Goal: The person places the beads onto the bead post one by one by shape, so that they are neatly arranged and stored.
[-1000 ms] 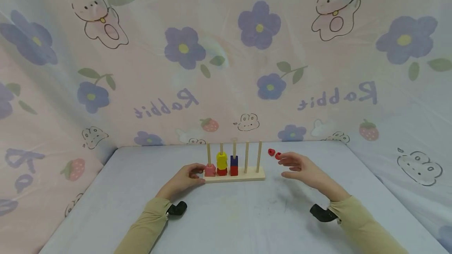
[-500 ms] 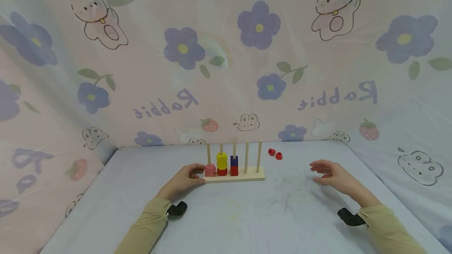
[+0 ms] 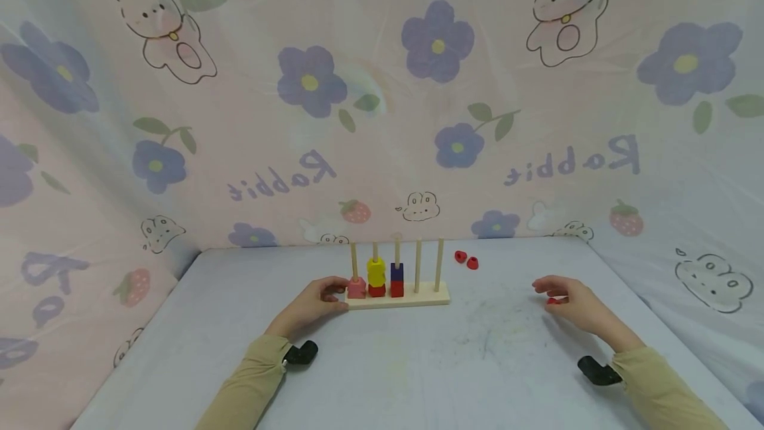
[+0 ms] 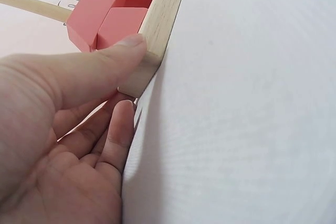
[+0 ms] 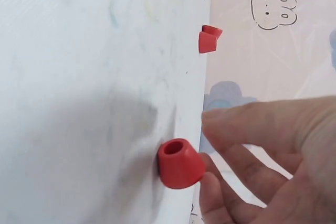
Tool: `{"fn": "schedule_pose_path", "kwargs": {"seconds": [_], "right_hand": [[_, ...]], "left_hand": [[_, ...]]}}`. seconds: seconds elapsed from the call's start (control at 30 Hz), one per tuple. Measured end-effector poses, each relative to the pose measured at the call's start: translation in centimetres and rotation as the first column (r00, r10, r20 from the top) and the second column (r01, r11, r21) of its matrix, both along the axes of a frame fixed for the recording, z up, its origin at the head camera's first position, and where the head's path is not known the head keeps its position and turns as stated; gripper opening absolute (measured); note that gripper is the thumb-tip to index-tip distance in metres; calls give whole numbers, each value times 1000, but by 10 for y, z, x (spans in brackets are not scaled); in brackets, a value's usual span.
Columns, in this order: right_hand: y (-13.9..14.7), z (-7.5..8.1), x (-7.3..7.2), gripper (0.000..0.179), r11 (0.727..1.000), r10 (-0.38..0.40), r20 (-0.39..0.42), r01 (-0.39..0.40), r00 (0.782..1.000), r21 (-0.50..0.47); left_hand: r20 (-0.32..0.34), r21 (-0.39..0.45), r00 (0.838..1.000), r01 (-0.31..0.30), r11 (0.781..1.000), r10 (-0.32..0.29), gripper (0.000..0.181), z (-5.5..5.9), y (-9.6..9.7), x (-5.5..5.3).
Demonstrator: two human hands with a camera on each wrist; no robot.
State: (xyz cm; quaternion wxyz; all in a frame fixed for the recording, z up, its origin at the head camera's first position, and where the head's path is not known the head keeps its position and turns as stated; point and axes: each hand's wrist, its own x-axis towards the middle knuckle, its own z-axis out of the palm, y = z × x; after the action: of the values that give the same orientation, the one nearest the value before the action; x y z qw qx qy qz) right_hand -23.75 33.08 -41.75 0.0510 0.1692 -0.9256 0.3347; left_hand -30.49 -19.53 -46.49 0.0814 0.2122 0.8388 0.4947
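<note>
My left hand (image 3: pixel 316 300) grips the left end of a pale wooden peg base (image 3: pixel 412 298). In the left wrist view, the thumb lies on its edge beside pink blocks (image 4: pixel 113 27) and other fingers are behind. The base has several upright pegs; one bears the pink blocks, the second yellow blocks (image 3: pixel 376 272) over red, the third a dark blue block (image 3: pixel 396 273) over red. At the right, my right hand (image 3: pixel 573 300) is open around a red cone-shaped bead (image 5: pixel 181 166) with a hole. One fingertip is beside this bead; whether it touches cannot be told.
Two more red beads (image 3: pixel 467 259) lie near the back edge, right of the peg base. The white table (image 3: pixel 388 370) meets a patterned cloth (image 3: pixel 382 118) hanging behind and at the sides. Both wrists wear a black camera (image 3: pixel 599 371).
My right hand has moved right, away from the two back beads, and lowered slightly; a red bead now shows between its fingers. The left hand keeps its hold on the base.
</note>
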Motion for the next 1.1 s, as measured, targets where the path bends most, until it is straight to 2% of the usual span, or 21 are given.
{"fn": "schedule_pose_path", "kwargs": {"seconds": [0.27, 0.43, 0.67, 0.83, 0.9, 1.0, 1.1], "right_hand": [[12, -9, -3, 38, 1000, -28, 61, 27, 998, 8], [15, -12, -3, 38, 1000, -30, 67, 30, 997, -5], [20, -12, -1, 27, 999, -52, 113, 50, 992, 18], [21, -12, 0, 26, 998, -57, 121, 55, 991, 23], [17, -10, -2, 26, 999, -48, 123, 47, 991, 10], [8, -2, -7, 28, 999, -11, 105, 14, 994, -29], [-6, 7, -12, 30, 997, 26, 76, -21, 997, -73]], "left_hand": [[14, -7, 1000, -9, 1000, 9, 48, 1, 0, 1], [14, -6, 1000, -16, 1000, 16, 49, 0, 0, 1], [21, -8, 1000, -17, 1000, 17, 48, 1, 0, 0], [-11, -14, 1000, 0, 1000, 0, 48, 0, 2, 0], [-22, -10, 1000, 5, 1000, -5, 48, 1, 2, 1], [-36, -3, 999, 17, 1000, -17, 47, 8, 3, 5], [-32, -9, 999, 14, 1000, -14, 48, 7, 2, 5]]}}
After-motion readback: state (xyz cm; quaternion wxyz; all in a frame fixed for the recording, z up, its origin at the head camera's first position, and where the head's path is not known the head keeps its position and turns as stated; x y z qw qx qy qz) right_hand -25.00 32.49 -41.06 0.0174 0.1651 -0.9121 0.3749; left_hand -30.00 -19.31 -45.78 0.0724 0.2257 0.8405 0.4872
